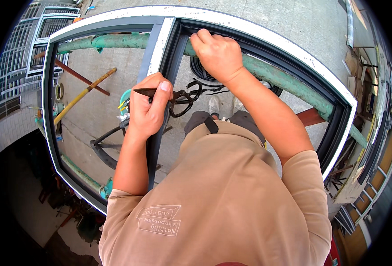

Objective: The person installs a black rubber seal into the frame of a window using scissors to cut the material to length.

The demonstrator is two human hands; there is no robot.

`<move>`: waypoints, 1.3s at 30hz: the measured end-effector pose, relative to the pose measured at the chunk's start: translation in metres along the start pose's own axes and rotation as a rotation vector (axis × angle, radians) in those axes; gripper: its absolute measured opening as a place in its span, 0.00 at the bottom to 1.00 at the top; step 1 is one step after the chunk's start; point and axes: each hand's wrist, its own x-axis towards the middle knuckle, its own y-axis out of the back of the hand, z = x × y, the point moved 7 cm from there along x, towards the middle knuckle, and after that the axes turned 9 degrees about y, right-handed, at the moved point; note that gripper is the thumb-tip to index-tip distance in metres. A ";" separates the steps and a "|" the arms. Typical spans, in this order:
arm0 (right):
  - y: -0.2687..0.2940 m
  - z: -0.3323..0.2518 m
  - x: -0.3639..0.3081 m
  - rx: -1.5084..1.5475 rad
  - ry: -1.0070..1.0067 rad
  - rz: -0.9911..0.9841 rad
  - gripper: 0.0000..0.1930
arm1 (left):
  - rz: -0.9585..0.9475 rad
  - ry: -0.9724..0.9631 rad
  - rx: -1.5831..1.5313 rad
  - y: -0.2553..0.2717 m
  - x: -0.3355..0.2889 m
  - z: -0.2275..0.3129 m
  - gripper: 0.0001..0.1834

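A large window frame (260, 30), dark grey with white film on its outer face, lies in front of me, split by a mullion (161, 46). In my left hand (148, 108), beside that mullion, is a pair of scissors (181, 103). Their dark handles stick out to the right and the brown blades cross my palm below the thumb. My right hand (218, 54) is closed, its fingertips pressed on the inner far edge of the right opening, near the corner by the mullion. Whatever those fingers pinch is hidden. Below, a coil of black rubber strip (199, 71) lies on the floor.
Green pipes (293, 88) run under the frame. Through the left opening show a yellow pole (84, 95) and a curved black bar (102, 153). Metal grilles (16, 66) stand at the far left; boards and frames (364, 177) lean at the right.
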 end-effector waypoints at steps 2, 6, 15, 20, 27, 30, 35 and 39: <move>0.002 0.000 0.000 -0.013 0.015 -0.027 0.05 | 0.000 -0.012 0.010 0.001 0.000 -0.001 0.17; 0.002 -0.003 0.001 -0.023 0.056 -0.053 0.04 | -0.005 -0.030 0.023 -0.001 0.000 0.001 0.17; -0.003 -0.009 0.010 -0.020 0.114 -0.051 0.03 | 0.009 -0.030 0.044 -0.002 0.001 -0.001 0.18; -0.003 -0.010 0.012 -0.056 0.157 -0.125 0.06 | 0.002 -0.050 0.041 -0.001 0.000 0.000 0.17; -0.002 -0.010 0.014 -0.054 0.223 -0.125 0.04 | -0.010 -0.103 0.049 -0.005 -0.001 0.003 0.15; -0.002 -0.011 0.010 -0.016 0.246 -0.083 0.03 | -0.013 -0.094 0.080 -0.006 -0.001 0.002 0.15; -0.003 -0.011 0.009 -0.021 0.257 -0.130 0.03 | -0.022 -0.087 0.097 -0.007 -0.001 0.003 0.15; -0.008 -0.011 0.013 -0.032 0.335 -0.291 0.04 | -0.016 -0.101 0.115 -0.007 0.001 0.003 0.15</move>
